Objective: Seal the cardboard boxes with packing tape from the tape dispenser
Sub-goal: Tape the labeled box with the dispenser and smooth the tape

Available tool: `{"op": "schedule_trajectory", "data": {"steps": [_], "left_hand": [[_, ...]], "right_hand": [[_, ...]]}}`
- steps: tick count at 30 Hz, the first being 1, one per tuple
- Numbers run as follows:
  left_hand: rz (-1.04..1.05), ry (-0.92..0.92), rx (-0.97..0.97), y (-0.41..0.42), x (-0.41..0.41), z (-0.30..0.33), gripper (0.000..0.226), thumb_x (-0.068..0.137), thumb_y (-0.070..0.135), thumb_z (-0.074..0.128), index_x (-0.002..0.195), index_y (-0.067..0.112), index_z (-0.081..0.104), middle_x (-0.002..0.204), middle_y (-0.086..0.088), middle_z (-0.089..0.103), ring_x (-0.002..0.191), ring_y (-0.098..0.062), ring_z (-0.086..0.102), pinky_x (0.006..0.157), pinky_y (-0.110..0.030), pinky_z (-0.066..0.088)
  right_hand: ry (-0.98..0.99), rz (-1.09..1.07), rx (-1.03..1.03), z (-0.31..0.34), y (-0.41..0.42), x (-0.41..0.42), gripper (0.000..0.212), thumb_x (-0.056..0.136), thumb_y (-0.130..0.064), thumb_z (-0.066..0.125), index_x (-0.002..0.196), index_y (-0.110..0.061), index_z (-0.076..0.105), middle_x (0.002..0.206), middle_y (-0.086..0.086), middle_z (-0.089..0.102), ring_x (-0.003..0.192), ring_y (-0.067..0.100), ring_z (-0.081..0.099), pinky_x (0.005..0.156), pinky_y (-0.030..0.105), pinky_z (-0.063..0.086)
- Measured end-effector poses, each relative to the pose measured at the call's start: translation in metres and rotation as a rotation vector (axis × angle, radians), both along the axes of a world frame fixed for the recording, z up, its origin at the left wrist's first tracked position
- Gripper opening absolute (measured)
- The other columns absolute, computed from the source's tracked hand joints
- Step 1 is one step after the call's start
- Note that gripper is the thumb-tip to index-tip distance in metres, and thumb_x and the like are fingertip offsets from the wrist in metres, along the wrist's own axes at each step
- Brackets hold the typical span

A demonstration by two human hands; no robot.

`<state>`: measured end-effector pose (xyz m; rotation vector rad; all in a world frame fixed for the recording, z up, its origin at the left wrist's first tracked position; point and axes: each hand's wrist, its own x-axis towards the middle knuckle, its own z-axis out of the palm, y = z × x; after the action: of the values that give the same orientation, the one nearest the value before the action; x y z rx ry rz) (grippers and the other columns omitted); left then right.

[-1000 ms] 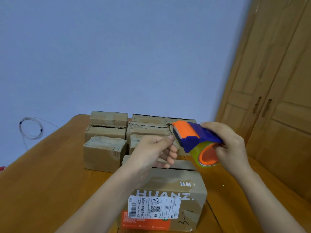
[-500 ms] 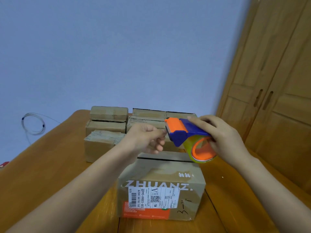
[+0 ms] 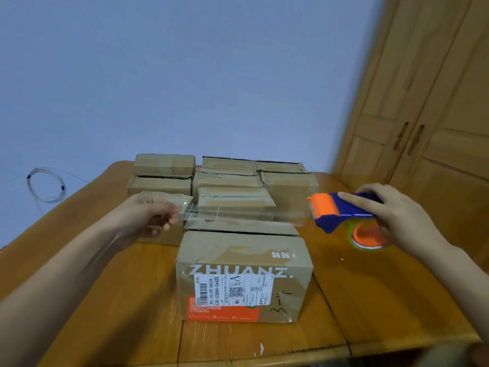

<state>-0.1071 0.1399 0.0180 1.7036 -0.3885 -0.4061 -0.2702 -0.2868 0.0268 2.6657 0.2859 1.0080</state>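
Observation:
A cardboard box [image 3: 243,263] printed "ZHUANZ." with a shipping label stands in front of me on the wooden table [image 3: 370,300]. Above its far edge a clear strip of packing tape [image 3: 238,214] stretches level from left to right. My left hand [image 3: 148,215] pinches the tape's free end at the left. My right hand [image 3: 394,215] grips the blue and orange tape dispenser [image 3: 341,214] at the right, its orange roll hanging below.
Several smaller cardboard boxes [image 3: 227,178] stand packed together behind the near box. A coiled thin cable [image 3: 45,184] hangs on the blue wall at the left. Wooden cabinet doors [image 3: 428,123] rise at the right, close to the table's edge.
My hands have moved apart: the left went left with the tape end, the right went right with the dispenser. A long strip of tape now spans between them.

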Motion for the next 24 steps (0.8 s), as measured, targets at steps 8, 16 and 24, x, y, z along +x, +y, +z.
{"op": "schedule_trajectory", "data": {"steps": [8,16,24], "left_hand": [[0.011,0.012,0.002,0.006,0.012,-0.014,0.023,0.070,0.025,0.073,0.073,0.003,0.069,0.065,-0.011,0.060,0.052,-0.014,0.054,0.047,-0.022,0.043],[-0.030,0.020,-0.037,0.029,0.023,-0.021,0.063,0.028,0.055,0.092,0.065,0.010,0.069,0.068,-0.011,0.063,0.058,-0.016,0.060,0.048,-0.022,0.049],[-0.013,-0.010,-0.041,0.035,0.025,-0.028,0.062,0.027,0.058,0.091,0.061,0.012,0.066,0.065,-0.009,0.060,0.053,-0.015,0.056,0.046,-0.021,0.047]], "right_hand": [[0.038,-0.015,0.035,-0.017,-0.019,-0.002,0.101,0.055,0.018,0.079,0.139,-0.026,0.043,0.115,0.012,0.054,0.098,0.027,0.050,0.066,0.030,0.041],[0.013,0.011,0.080,-0.016,-0.022,-0.004,0.096,0.059,0.017,0.079,0.137,-0.026,0.042,0.113,0.014,0.055,0.096,0.032,0.053,0.067,0.036,0.047],[0.049,0.021,0.018,-0.019,-0.012,0.001,0.099,0.053,0.010,0.087,0.136,-0.022,0.044,0.110,0.016,0.059,0.097,0.024,0.048,0.064,0.030,0.043]]}}
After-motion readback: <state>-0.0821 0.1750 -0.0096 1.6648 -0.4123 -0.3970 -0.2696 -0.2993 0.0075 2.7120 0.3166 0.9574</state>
